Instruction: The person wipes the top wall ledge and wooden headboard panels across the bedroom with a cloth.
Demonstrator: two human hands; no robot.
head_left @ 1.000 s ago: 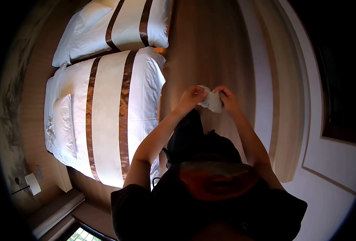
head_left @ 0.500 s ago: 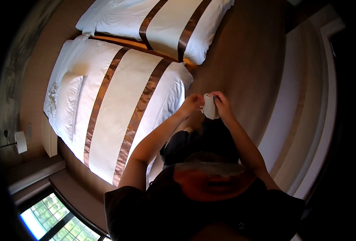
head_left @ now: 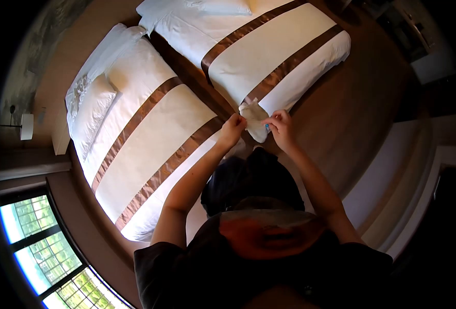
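Between my two hands hangs a small, soft white cloth, bunched at the top and tapering to a rounded lower end. Its exact kind is hard to make out. My left hand pinches its left edge, with the fingers closed. On the other side, my right hand grips the right edge between thumb and fingers, and a spot of blue-green shows at a fingertip. Both arms reach forward at about waist height, above my dark-clothed legs.
To the left stands a bed with white linen and a brown-striped runner; a second bed lies beyond a narrow gap. A pillow, wall lamp and window are at the left. Brown floor extends to the right.
My view has turned, showing more of the far bed and the window. The white cloth, more compact before, now hangs spread between my hands, and my left hand has closed on its edge.
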